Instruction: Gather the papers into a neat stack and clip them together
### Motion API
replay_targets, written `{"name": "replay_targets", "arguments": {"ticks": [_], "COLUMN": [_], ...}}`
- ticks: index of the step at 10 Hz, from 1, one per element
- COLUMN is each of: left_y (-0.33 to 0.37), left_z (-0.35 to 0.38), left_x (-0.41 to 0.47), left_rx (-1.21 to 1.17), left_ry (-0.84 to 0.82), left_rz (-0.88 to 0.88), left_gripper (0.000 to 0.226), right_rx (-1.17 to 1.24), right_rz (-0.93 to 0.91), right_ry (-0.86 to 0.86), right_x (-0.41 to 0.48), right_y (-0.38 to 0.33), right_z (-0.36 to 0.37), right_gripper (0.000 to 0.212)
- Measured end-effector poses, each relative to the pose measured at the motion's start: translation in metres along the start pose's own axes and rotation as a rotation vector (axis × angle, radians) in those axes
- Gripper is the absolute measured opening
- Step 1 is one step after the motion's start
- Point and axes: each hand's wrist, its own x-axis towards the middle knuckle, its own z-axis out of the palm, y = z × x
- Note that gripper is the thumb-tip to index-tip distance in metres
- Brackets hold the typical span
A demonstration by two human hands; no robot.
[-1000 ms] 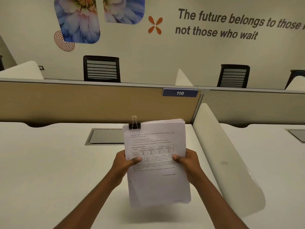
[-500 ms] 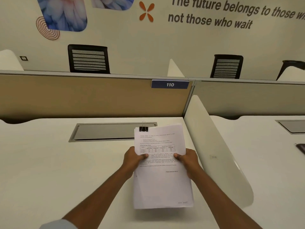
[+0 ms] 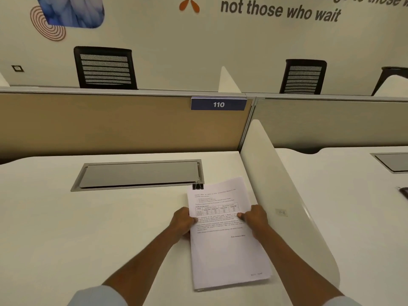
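Papers (image 3: 229, 244) lay stacked on the white desk (image 3: 88, 228), just left of the curved divider (image 3: 287, 195). A black binder clip (image 3: 197, 186) gripped the far-left corner — touching, apparently, the near rim of the grey cable hatch (image 3: 139, 174). Left hand (image 3: 182, 223) and right hand (image 3: 255, 219) each pinched a side edge — thumbs on top.

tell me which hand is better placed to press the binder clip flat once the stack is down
Left, probably. The binder clip sits on the stack's top left corner, directly beyond the left hand. The right hand grips the opposite edge and would have to cross the page.
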Motion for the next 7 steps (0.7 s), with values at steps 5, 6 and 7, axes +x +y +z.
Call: {"name": "replay_targets", "arguments": {"ticks": [5, 6, 7], "left_y": [0.003, 0.003, -0.004], "left_z": [0.012, 0.011, 0.009], "left_x": [0.009, 0.006, 0.000], "left_rx": [0.385, 0.652, 0.838], "left_ry": [0.023, 0.115, 0.205], "left_rz": [0.038, 0.138, 0.304], "left_gripper": [0.020, 0.033, 0.038], "right_rx": [-0.387, -0.506, -0.753], "right_rz": [0.022, -0.023, -0.225], "right_ry": [0.151, 0.229, 0.339], "right_x": [0.002, -0.005, -0.006], "right_y": [0.000, -0.002, 0.005], "right_z": [0.004, 0.009, 0.023], "right_gripper": [0.019, 0.017, 0.041]}}
